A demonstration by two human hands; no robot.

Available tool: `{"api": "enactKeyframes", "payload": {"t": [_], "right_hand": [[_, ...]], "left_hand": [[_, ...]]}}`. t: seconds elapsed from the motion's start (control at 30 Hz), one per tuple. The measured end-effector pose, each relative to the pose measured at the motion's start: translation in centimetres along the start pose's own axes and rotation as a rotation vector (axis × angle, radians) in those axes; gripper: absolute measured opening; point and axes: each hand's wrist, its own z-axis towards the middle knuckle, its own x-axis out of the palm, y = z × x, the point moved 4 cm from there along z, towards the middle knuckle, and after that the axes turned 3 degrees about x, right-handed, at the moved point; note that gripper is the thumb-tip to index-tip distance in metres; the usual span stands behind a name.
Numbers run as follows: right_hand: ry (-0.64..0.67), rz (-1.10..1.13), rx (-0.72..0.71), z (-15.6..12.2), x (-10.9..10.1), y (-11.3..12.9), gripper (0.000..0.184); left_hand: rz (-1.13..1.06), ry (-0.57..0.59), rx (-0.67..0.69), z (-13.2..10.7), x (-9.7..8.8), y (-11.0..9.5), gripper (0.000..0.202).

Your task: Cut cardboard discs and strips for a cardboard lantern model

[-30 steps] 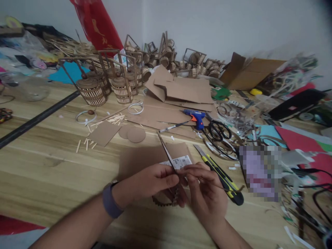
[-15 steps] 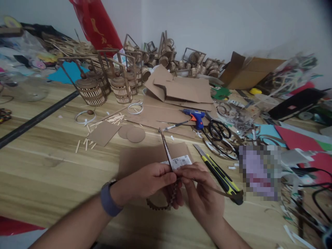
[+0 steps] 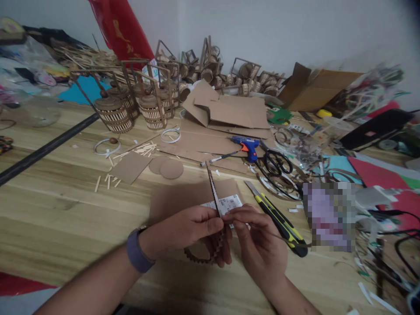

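My left hand [image 3: 193, 229] is closed on a corrugated cardboard strip [image 3: 212, 186], thumb on top. One end of this strip sticks out away from me, and a toothed, curled part [image 3: 200, 261] hangs below the palm. Close beside it, my right hand [image 3: 262, 245] pinches a thin brown paper strip [image 3: 288, 242], whose tail runs out to the right over a utility knife [image 3: 278, 218]. The fingertips of both hands nearly meet, hiding where the two strips come together. Beneath the hands lies a cardboard sheet [image 3: 167, 197] with a white printed label [image 3: 231, 202].
Beyond the hands lie cardboard discs [image 3: 172, 169], a cardboard square [image 3: 131, 168], short sticks [image 3: 97, 183] and a blue glue gun [image 3: 247, 146] near black scissors [image 3: 278, 162]. Small lidded slatted buckets [image 3: 114, 114] stand at back left. Cables and paper scraps crowd the right.
My right hand has shifted slightly to the right, and the thin strip's tail reaches farther right. The far end of the corrugated strip has tilted a little rightward.
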Motion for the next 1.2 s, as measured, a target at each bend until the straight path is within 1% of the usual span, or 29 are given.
{"api": "enactKeyframes", "payload": {"t": [0.07, 0.13, 0.23, 0.33, 0.43, 0.5, 0.6, 0.73, 0.8, 0.87, 0.97, 1.07, 1.13, 1.2], "right_hand": [[-0.013, -0.042, -0.046, -0.2, -0.1, -0.1, 0.020], [-0.011, -0.107, -0.107, -0.3, -0.2, 0.0, 0.027], [-0.003, -0.182, -0.166, -0.3, -0.4, 0.2, 0.030], [-0.003, -0.242, -0.182, -0.1, -0.4, 0.4, 0.029], [0.016, -0.313, -0.190, 0.2, -0.2, 0.4, 0.022], [0.029, -0.341, -0.196, 0.4, -0.1, 0.5, 0.019], [0.029, -0.340, -0.195, 0.3, -0.2, 0.4, 0.019], [0.022, -0.304, -0.144, -0.2, -0.5, 0.0, 0.022], [0.010, -0.268, -0.126, -0.5, -0.5, -0.1, 0.022], [-0.032, -0.212, -0.089, -0.5, -0.6, -0.2, 0.021], [-0.094, -0.118, -0.014, -0.2, -0.6, -0.1, 0.018], [-0.095, -0.035, 0.051, 0.1, -0.4, -0.2, 0.017], [-0.086, -0.031, 0.031, 0.1, -0.4, -0.2, 0.017], [-0.065, -0.084, -0.057, 0.0, -0.4, 0.0, 0.019]], "left_hand": [[0.028, -0.059, 0.006, 0.0, -0.3, 0.0, 0.059], [0.098, -0.091, 0.028, -0.1, -0.4, -0.2, 0.061], [0.286, -0.118, 0.037, -0.2, -0.2, -0.5, 0.063], [0.533, -0.201, 0.066, -0.4, -0.1, -0.8, 0.054], [0.736, -0.262, 0.151, -0.5, 0.1, -1.3, 0.042], [0.810, -0.275, 0.190, -0.5, 0.3, -1.5, 0.036], [0.887, -0.280, 0.203, -0.5, 0.5, -1.6, 0.032], [0.988, -0.280, 0.258, -0.5, 0.6, -1.7, 0.027], [1.027, -0.275, 0.307, -0.6, 0.6, -1.7, 0.025], [1.053, -0.265, 0.336, -0.7, 0.6, -1.6, 0.024], [1.073, -0.251, 0.340, -0.7, 0.6, -1.6, 0.026], [1.068, -0.236, 0.327, -0.8, 0.6, -1.6, 0.030], [1.022, -0.240, 0.306, -0.8, 0.5, -1.6, 0.034], [0.877, -0.234, 0.274, -0.7, 0.4, -1.5, 0.042]]}}
